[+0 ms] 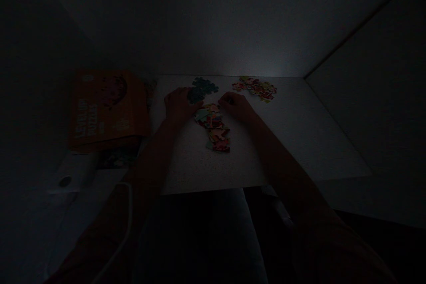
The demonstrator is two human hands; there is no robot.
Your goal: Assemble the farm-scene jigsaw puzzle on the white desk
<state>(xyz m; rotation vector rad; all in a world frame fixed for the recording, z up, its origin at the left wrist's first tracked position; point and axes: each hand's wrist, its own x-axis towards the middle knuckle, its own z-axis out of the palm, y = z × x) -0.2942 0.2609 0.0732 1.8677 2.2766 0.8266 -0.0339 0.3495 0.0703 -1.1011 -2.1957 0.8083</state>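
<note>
Jigsaw puzzle pieces lie in three loose groups on a pale tabletop, all in very dim light. The teal puzzle pieces (pixel 201 88), dark and nearly uniform with knobbed outlines, sit toward the far edge beside the left hand (pixel 181 103). The central puzzle pieces (pixel 218 128) trail toward the near edge in an overlapping heap, showing pale green, yellow, pink and deep red. The far-right puzzle pieces (pixel 256 88) are mostly red and pink with yellow-green patches, piled near the wall (pixel 213 22). The left hand's thumb and fingers are parted and curved about the teal group's near left side; whether they pinch a piece cannot be told. The right hand (pixel 234 105) has its thumb and forefinger drawn close together just above the central heap, and whether anything is between them is too dark to tell. Left of the white tabletop (pixel 282 151) stands an orange puzzle box (pixel 108 108), its pale capitals reading "LEVEL UP! PUZZLES", beside a rounded pinkish picture. Smaller pale print on it and a round mark in its upper corner are too faint to read.
</note>
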